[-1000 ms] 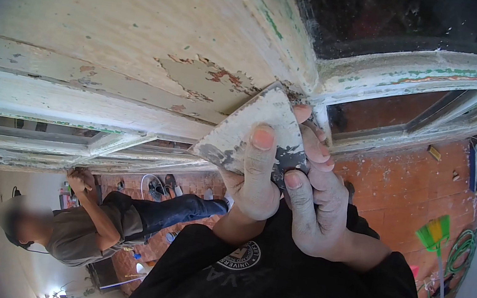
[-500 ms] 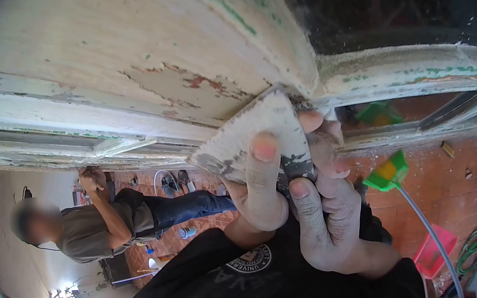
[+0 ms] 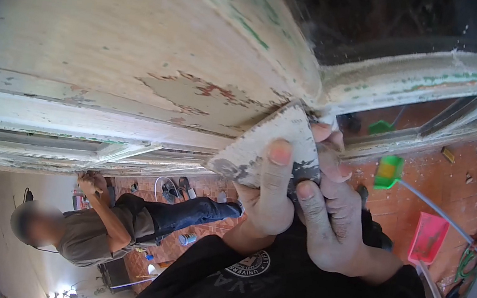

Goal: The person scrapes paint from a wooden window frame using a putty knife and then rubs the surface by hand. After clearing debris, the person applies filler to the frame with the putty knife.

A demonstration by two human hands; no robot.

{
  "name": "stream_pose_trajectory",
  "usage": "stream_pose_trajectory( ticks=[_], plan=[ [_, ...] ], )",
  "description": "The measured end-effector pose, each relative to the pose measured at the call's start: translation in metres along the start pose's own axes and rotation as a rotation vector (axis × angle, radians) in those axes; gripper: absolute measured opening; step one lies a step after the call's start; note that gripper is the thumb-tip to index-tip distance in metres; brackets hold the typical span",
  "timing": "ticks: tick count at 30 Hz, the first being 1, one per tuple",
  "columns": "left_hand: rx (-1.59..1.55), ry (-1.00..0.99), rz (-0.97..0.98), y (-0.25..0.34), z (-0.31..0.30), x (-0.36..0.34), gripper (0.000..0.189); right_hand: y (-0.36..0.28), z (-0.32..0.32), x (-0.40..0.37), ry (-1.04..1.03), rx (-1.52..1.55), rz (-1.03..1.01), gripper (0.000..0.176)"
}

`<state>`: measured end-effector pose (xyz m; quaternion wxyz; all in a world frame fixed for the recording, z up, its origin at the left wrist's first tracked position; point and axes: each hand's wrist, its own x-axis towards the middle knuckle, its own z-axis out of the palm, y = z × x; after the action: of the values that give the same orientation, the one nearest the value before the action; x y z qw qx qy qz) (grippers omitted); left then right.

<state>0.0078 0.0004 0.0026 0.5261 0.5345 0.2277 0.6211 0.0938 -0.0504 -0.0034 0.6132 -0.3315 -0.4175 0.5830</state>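
Observation:
Both my hands grip one paint scraper [image 3: 249, 158] with a wide, pale, paint-smeared blade. My left hand [image 3: 267, 206] is closed on it, thumb pressed flat on the blade. My right hand [image 3: 333, 223], dusty and closed, holds the dark part near the handle, its fingers curled around the far side. The blade's edge lies along a pale wooden panel [image 3: 102, 21], with one corner close to the joint of the frame. Beside the blade is a patch of peeling paint [image 3: 197, 94] with reddish spots. The handle is mostly hidden by my hands.
A glazed window frame [image 3: 426, 69] with green paint traces adjoins the panel. At left another person [image 3: 107, 228] works at the frame's lower part. On the tiled floor at right are a green broom head [image 3: 389, 173] on a long handle, a pink dustpan [image 3: 429, 238] and a green hose [image 3: 470, 264].
The scraper and both my hands have shifted slightly right and down in view, still together. The green broom head has moved and turned. More of the pink dustpan shows.

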Motion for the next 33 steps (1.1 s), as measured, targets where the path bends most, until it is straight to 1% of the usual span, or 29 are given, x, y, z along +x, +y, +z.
stream_pose_trajectory(
  ticks=[1,2,3,5,7,8,9,10,11,12,13,19,20,21,22,23,25,26,27,28,29,31,32,33],
  plan=[
    [0.039,-0.047,-0.026,0.001,-0.006,0.001,0.036,0.001,0.002,-0.001,-0.016,-0.009,-0.037,0.017],
    [0.077,-0.091,-0.05,0.003,-0.012,0.001,0.036,0.003,0.003,-0.003,-0.01,-0.005,-0.029,0.017],
    [0.181,-0.095,-0.042,0.003,-0.018,-0.001,0.036,0.004,0.004,-0.003,0.014,-0.002,-0.036,0.017],
    [0.201,-0.107,-0.048,0.003,-0.02,-0.003,0.036,0.004,0.004,-0.003,0.037,0.002,-0.049,0.018],
    [0.219,-0.115,-0.043,0.003,-0.016,0.001,0.036,0.005,0.0,-0.001,-0.025,-0.074,-0.111,0.018],
    [0.11,-0.076,-0.02,0.005,-0.009,0.004,0.036,0.007,0.002,0.003,-0.022,-0.074,-0.111,0.018],
    [0.004,-0.032,0.0,0.005,-0.006,0.004,0.036,0.008,0.006,0.007,0.024,-0.109,-0.226,0.018],
    [0.007,-0.027,-0.004,0.005,-0.006,0.001,0.036,0.008,0.009,0.009,0.067,-0.144,-0.339,0.018],
    [0.014,-0.035,-0.019,0.004,-0.006,0.0,0.036,0.007,0.008,0.006,0.065,-0.142,-0.336,0.018],
    [0.017,-0.046,-0.026,0.004,-0.006,0.002,0.035,0.004,0.005,0.001,0.038,-0.094,-0.206,0.019],
    [0.109,-0.11,-0.011,0.003,-0.014,0.002,0.034,0.001,0.002,0.001,0.011,-0.051,-0.081,0.02],
    [0.266,-0.119,-0.027,0.006,-0.027,-0.001,0.033,-0.004,0.006,0.002,0.026,0.003,-0.057,0.017],
    [0.29,-0.126,-0.017,0.006,-0.027,0.002,0.032,-0.003,0.005,0.005,0.024,-0.004,-0.067,0.017],
    [0.283,-0.13,-0.008,0.005,-0.022,0.005,0.032,0.0,0.003,0.009,-0.001,-0.061,-0.17,0.018],
    [0.128,-0.096,0.006,0.006,-0.013,0.007,0.033,0.004,0.002,0.01,-0.025,-0.114,-0.262,0.019],
    [-0.025,-0.06,0.016,0.006,-0.007,0.006,0.033,0.006,0.003,0.01,-0.021,-0.113,-0.257,0.019],
    [-0.016,-0.019,0.019,0.005,-0.003,0.003,0.034,0.008,0.007,0.009,0.019,-0.215,-0.371,0.019],
    [-0.011,0.015,0.037,0.005,-0.001,0.004,0.035,0.006,0.007,0.009,0.019,-0.216,-0.375,0.019],
    [0.129,-0.008,0.018,0.003,-0.014,0.002,0.038,0.004,0.007,0.009,0.022,-0.166,-0.323,0.019],
    [0.124,-0.01,0.03,0.004,-0.013,0.006,0.038,0.002,0.007,0.011,0.023,-0.116,-0.271,0.018],
    [0.081,-0.037,0.061,0.004,-0.012,0.007,0.037,0.002,0.007,0.013,0.019,-0.117,-0.273,0.018],
    [0.043,-0.057,0.08,0.007,-0.01,0.007,0.036,0.002,0.01,0.014,0.006,-0.151,-0.345,0.018],
    [0.017,-0.074,0.063,0.009,-0.006,0.008,0.036,0.001,0.009,0.013,0.005,-0.147,-0.338,0.018],
    [-0.009,-0.09,0.05,0.011,-0.003,0.009,0.036,-0.001,0.005,0.011,-0.046,-0.149,-0.307,0.025]
  ],
)
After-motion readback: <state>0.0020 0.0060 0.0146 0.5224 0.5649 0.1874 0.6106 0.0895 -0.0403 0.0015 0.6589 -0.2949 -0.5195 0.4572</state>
